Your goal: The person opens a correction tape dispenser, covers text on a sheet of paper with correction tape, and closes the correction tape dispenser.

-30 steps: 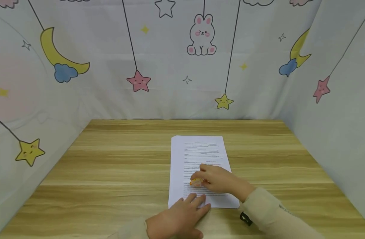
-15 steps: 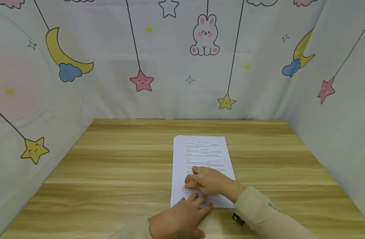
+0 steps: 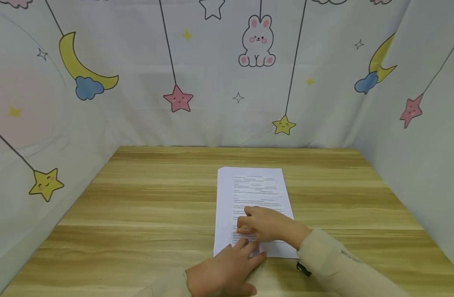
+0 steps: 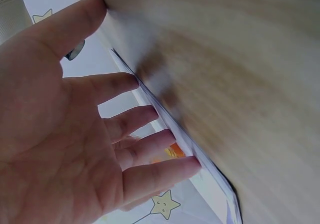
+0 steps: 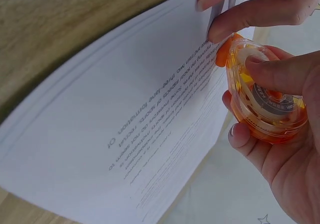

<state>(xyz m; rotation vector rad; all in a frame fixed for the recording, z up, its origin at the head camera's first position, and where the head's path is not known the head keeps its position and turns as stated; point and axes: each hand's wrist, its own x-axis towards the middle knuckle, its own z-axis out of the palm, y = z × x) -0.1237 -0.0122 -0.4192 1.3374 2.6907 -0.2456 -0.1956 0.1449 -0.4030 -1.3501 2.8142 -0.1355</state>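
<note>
My right hand (image 3: 269, 225) holds a correction tape dispenser (image 5: 265, 92) with a clear orange case; its orange tip is down at the printed lines in the right wrist view. In the head view the dispenser is mostly hidden by the fingers. Under it lies a stack of printed paper (image 3: 227, 198), with white gaps among the lines of text on the top sheet. My left hand (image 3: 228, 266) rests with spread fingers on the near edge of the stack, its thumb on the table. The left wrist view shows that palm with nothing in it.
The wood-grain table (image 3: 145, 206) extends around the paper. A patterned white cloth (image 3: 212, 62) encloses its back and sides. A small black object (image 3: 303, 269) shows beside the right sleeve.
My right hand first shifts left across the sheet with the correction tape dispenser, then slightly back right. The left hand stays on the paper's near edge. The head view drifts a little.
</note>
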